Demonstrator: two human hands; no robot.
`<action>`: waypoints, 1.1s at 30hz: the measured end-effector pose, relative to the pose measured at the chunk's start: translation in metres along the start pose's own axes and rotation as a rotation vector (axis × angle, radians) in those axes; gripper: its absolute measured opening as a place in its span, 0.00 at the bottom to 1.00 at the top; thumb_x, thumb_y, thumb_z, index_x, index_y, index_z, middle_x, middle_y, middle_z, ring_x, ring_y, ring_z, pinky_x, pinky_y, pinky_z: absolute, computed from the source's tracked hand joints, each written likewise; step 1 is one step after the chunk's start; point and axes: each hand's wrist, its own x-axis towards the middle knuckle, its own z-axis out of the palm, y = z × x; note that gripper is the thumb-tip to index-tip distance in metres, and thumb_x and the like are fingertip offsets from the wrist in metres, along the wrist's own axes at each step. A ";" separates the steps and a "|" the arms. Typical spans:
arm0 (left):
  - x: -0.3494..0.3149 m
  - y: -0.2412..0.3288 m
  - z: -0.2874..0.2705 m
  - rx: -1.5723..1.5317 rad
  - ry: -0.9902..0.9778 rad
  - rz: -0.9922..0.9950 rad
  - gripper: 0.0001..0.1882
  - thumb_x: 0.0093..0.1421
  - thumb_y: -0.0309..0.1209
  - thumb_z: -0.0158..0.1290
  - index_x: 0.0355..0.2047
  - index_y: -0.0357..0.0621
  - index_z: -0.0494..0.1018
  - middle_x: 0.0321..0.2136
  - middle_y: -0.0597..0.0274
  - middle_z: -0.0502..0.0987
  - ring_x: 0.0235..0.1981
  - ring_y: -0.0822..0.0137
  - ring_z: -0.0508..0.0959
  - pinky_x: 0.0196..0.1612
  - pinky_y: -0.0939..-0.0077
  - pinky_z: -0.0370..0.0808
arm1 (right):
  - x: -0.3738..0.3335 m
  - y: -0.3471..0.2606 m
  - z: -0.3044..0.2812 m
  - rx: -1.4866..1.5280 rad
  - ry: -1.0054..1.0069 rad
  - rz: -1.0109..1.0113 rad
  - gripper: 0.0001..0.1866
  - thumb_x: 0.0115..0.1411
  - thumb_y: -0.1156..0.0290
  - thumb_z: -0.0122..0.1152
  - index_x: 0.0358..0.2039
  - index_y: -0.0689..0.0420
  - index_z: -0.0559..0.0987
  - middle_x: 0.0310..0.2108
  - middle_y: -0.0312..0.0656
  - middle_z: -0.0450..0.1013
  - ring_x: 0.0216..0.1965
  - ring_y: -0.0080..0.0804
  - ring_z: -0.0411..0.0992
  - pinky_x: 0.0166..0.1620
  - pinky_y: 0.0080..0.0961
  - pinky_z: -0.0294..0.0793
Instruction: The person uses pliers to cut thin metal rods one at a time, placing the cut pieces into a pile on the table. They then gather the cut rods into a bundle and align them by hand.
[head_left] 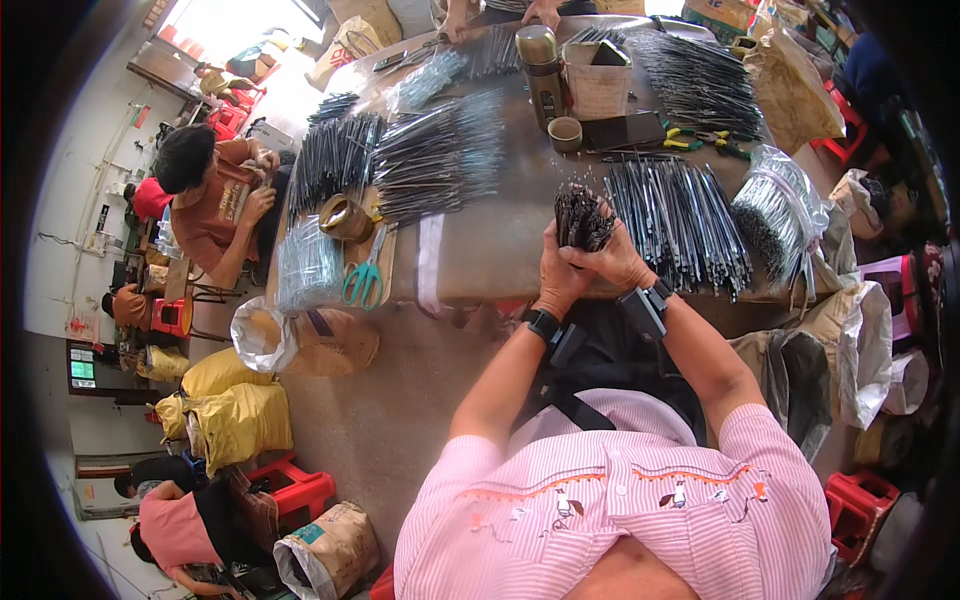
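Both hands are closed round one upright bundle of thin dark rods (pixel 583 218) at the table's near edge. My left hand (pixel 560 272) grips its lower left side, and my right hand (pixel 622 262) wraps its right side. The bundle's lower ends are hidden in the hands. Just right of it lies a wide row of dark and silvery rods (pixel 675 222), beside a plastic-wrapped bundle (pixel 785 205). More dark rods (pixel 430 160) lie spread on the left part of the table.
Turquoise-handled scissors (pixel 366 272) and a brown tape roll (pixel 343 217) lie at the left. Beyond my hands stand a flask (pixel 545 85), a cup (pixel 565 134) and yellow-handled pliers (pixel 685 140). Sacks (pixel 850 345) flank the table. A person (pixel 220 200) sits at the left.
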 end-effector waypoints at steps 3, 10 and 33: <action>0.001 -0.006 0.002 0.111 -0.079 -0.051 0.24 0.52 0.32 0.60 0.50 0.41 0.70 0.42 0.52 0.78 0.44 0.53 0.77 0.47 0.62 0.72 | 0.002 -0.001 0.001 -0.080 0.016 0.014 0.40 0.45 0.78 0.74 0.59 0.62 0.65 0.53 0.40 0.69 0.52 0.25 0.68 0.58 0.25 0.66; -0.001 -0.014 0.012 0.026 -0.015 -0.107 0.25 0.55 0.31 0.59 0.50 0.39 0.62 0.39 0.51 0.78 0.39 0.54 0.79 0.41 0.64 0.75 | -0.003 -0.014 0.005 -0.062 -0.020 -0.086 0.35 0.48 0.78 0.71 0.57 0.62 0.67 0.51 0.37 0.71 0.49 0.24 0.68 0.56 0.24 0.68; -0.001 0.001 0.004 -0.037 -0.155 -0.272 0.21 0.52 0.29 0.62 0.43 0.36 0.67 0.34 0.49 0.80 0.37 0.51 0.81 0.39 0.65 0.77 | -0.010 0.018 -0.001 0.084 0.116 0.104 0.22 0.50 0.77 0.70 0.46 0.61 0.76 0.39 0.35 0.76 0.41 0.23 0.72 0.48 0.25 0.73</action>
